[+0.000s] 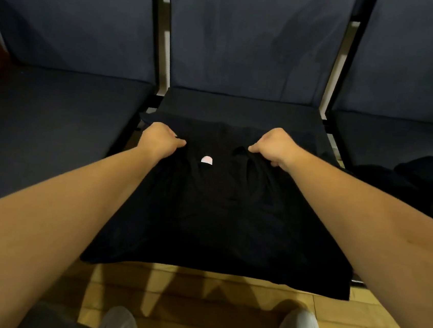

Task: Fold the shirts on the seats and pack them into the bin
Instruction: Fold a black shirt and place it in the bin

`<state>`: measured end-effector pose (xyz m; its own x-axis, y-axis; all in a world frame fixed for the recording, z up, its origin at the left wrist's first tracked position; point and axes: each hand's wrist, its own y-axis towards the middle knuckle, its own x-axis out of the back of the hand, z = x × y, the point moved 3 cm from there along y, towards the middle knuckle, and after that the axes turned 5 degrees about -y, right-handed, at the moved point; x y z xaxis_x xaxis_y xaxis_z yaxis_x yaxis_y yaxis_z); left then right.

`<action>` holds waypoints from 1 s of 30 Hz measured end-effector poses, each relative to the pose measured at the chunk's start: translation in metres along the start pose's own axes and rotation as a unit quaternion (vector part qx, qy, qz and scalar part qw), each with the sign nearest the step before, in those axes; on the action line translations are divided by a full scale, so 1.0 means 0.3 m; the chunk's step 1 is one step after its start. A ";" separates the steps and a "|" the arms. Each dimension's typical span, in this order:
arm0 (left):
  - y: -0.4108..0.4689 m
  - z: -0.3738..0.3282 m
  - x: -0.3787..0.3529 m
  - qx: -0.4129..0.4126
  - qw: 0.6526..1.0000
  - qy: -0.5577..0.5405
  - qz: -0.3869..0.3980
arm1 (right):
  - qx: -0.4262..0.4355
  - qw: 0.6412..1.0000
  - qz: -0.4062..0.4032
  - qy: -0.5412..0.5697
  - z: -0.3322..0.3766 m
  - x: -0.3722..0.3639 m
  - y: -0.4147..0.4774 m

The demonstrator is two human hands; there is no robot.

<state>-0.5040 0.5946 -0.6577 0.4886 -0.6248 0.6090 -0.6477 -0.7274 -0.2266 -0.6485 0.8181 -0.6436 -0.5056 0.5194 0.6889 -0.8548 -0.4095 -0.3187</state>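
Note:
A black shirt lies spread over the middle seat, its near edge hanging past the seat's front. A small white neck label shows near its far end. My left hand grips the fabric left of the label with curled fingers. Right of the label, my right hand pinches a bunch of the same shirt. Both hands sit at the shirt's far end, a shoulder's width apart. The bin is out of sight.
Dark padded seats stand in a row, one to the left and one to the right. A heap of dark clothing lies on the right seat. Below are a wooden floor and my two light shoes.

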 end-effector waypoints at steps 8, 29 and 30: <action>0.006 0.014 0.003 -0.003 0.976 -0.210 0.051 | -0.057 0.991 0.058 0.107 -0.048 0.067 -0.020; 0.035 0.019 -0.003 0.028 0.961 -0.273 0.024 | -0.092 0.937 0.097 0.322 -0.150 0.100 -0.088; 0.034 0.016 -0.004 0.014 0.971 -0.239 0.018 | -0.094 0.938 0.092 0.320 -0.150 0.098 -0.089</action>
<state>-0.5083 0.5866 -0.6644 0.6854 -0.7055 0.1804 -0.6566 -0.7059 -0.2657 -0.6458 0.8780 -0.6441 -0.5612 0.8219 0.0977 -0.7218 -0.4283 -0.5436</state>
